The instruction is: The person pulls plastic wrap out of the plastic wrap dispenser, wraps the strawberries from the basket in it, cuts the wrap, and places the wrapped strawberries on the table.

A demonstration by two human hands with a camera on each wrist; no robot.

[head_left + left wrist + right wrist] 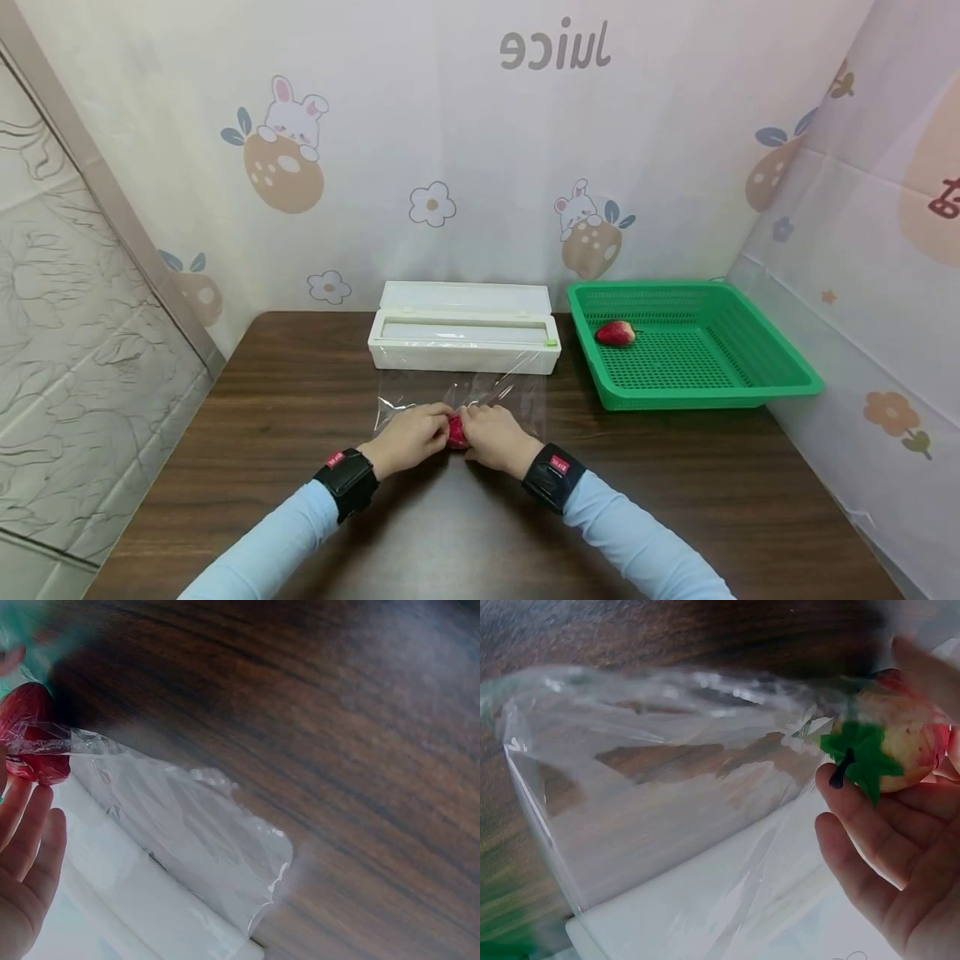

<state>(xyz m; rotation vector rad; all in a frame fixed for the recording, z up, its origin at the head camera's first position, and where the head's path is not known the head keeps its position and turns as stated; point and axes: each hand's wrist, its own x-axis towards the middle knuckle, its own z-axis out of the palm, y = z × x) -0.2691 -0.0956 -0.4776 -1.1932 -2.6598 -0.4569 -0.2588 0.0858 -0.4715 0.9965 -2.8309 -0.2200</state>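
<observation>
A red strawberry [457, 432] with a pale top, a green leafy cap [861, 750] and a dark stem lies between both hands, with clear cling film [187, 810] drawn over it. My left hand [411, 437] grips it from the left, fingers against its side in the left wrist view. From the other side my right hand [497, 435] holds it, with fingers curled beneath the cap end in the right wrist view. The film runs from a white cling film dispenser [465, 357] beyond the hands, its lid raised.
To the right of the dispenser stands a green basket [705, 392] holding another red strawberry [616, 333]. The dark wooden table [300, 367] meets a printed curtain [480, 167] at the back.
</observation>
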